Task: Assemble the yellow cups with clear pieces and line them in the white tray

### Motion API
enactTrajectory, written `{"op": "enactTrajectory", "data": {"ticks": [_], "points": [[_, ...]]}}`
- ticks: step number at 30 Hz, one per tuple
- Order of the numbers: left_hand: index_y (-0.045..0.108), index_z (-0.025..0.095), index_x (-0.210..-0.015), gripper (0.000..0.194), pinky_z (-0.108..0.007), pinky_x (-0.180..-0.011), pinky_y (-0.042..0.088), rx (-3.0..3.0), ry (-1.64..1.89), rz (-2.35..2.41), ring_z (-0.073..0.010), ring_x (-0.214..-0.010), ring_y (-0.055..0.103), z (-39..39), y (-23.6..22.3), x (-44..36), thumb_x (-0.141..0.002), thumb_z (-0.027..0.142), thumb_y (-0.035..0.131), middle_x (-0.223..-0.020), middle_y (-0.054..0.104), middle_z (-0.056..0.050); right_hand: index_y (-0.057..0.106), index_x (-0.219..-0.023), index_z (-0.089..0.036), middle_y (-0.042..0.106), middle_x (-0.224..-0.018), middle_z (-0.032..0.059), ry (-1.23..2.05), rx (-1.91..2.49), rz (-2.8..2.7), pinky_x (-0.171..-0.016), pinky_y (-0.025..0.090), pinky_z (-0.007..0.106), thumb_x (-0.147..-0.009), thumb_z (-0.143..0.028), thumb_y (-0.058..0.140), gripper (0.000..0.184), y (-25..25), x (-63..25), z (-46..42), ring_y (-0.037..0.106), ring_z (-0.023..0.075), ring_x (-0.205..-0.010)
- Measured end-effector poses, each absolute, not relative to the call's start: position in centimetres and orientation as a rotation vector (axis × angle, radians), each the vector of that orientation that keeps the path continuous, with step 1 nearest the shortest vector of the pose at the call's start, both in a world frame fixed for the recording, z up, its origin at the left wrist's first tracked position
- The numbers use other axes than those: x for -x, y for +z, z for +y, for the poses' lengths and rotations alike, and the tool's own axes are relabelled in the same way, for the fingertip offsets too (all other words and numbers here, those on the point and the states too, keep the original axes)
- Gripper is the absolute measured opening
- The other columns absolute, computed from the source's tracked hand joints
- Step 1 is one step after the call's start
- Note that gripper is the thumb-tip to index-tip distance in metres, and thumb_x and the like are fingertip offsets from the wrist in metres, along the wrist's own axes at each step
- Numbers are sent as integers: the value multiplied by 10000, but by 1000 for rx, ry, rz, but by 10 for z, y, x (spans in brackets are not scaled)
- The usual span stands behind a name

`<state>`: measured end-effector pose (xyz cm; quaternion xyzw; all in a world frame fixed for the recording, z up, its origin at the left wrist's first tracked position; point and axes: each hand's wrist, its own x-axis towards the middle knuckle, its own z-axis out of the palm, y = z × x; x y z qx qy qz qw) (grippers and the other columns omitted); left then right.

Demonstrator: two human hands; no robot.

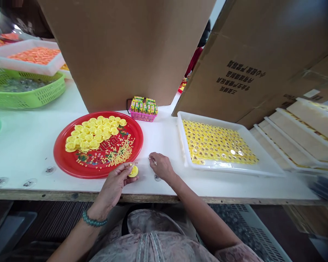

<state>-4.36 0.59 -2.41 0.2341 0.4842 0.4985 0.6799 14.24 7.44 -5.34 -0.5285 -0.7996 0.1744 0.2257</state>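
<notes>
My left hand (115,183) is closed on a small round yellow plastic disc (133,171), held at the near right rim of a red tray (60,165). Heaped in that tray are yellow discs (91,133) of the same kind, with many tiny pale yellow pieces (121,151) scattered in front of them. Just to the right, my right hand (161,166) hovers low over the white table with its fingers pinched together; whatever is between them is too small to name. Under it lies a clear round piece (157,178), partly covered by the hand.
More clear round pieces (49,170) lie at the left front. A white tray (268,170) of yellow discs stands right, beside stacked trays (287,145). Behind are a pink basket (143,116) of small boxes and cardboard panels (125,54). A green basket (38,96) sits far left.
</notes>
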Motion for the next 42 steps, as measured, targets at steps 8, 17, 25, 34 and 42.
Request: {"op": "enactTrajectory", "data": {"ticks": [8,17,25,34,42], "points": [[650,128,-1010,345,-251,-703,528,-578,1106,1103,-161,-850,605,4,-23,44,-739,339,671,-1081,633,-93,659,-950,-187,623,-746,-15,1543,1207,-1129,-741,507,307,-688,-251,691,271,-40,-139,49,634,134,-717],[584,180,-1191,543,-289,-852,481,-644,1007,1031,-161,-901,606,-3,-17,39,-667,234,719,-1061,669,-51,661,-831,-191,634,-739,-11,1675,927,-920,-730,441,236,-697,-231,732,157,-21,-134,25,616,110,-737],[549,170,-1229,580,-370,-961,424,-886,1013,1054,-217,-1046,569,-5,-20,33,-680,268,709,-1120,651,-66,668,-824,-184,614,-686,-16,1751,804,-793,-641,420,220,-684,-213,749,164,-21,-130,18,550,81,-625],[570,177,-1209,560,-379,-938,444,-878,1018,1082,-232,-1005,605,-5,-20,34,-675,271,713,-1072,677,-76,666,-897,-195,606,-709,-10,1701,884,-1016,-688,474,261,-716,-286,713,207,-16,-132,17,579,112,-668],[571,166,-1201,555,-373,-931,447,-851,1024,1091,-224,-988,610,-5,-23,36,-678,283,718,-1066,681,-78,625,-933,-210,563,-739,-26,1745,822,-953,-671,490,262,-701,-263,733,261,-12,-131,17,621,128,-705]]}}
